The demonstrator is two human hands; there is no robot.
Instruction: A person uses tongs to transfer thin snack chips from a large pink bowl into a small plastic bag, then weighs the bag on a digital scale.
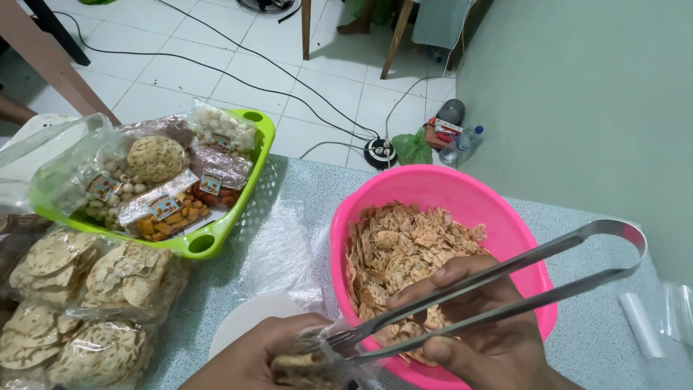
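- White tiled floor (216, 79) with black cables, green wall (577, 108), speckled table (599, 332).
- Pink basin (462, 189) on the table, holding tan chips (404, 245).
- My left hand (253, 357) is cut off by the frame edge; its fingers pinch a small clear bag (317, 365), contents unclear.
- My right hand (476, 339) squeezes steel tongs (505, 285), tips at the bag's mouth.

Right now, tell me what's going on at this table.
A person's right hand grips metal tongs over a pink bowl of thin brown chips. The tong tips meet a small clear bag that the left hand holds at the bowl's near rim. To the left, a green basket holds packed snacks, with bagged round crackers in front of it.
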